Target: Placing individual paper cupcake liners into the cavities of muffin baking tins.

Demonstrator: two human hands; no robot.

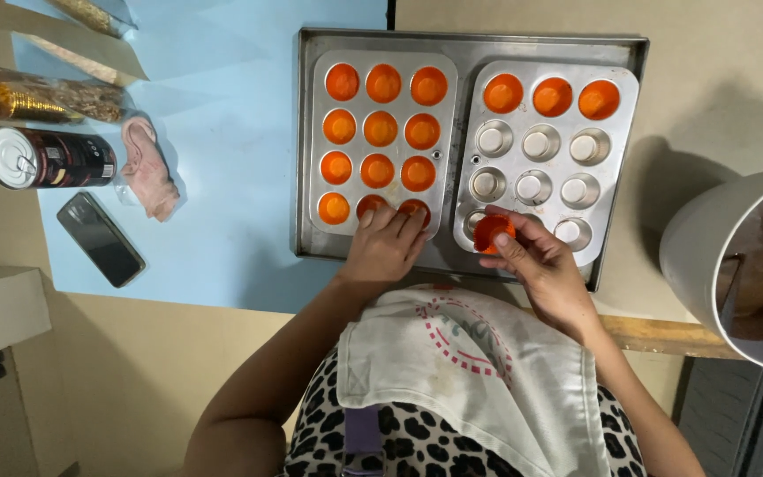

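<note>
Because the right hand (547, 269) pinches the orange liner cup (493, 232) only at its rim, fingers closed on it above the right muffin pan (615, 168), the soft cup may fold or seat crooked in its well. Left hand (385, 247): fingers bent, closed on nothing, pressing liners in the bottom row of the left muffin pan (320, 141); a hard push could shift that pan on the baking tray (302, 132). Liner: small, round, bright orange, thin-walled, empty.

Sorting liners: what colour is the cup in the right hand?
Orange, seen in the head view: cup, right hand.
</note>
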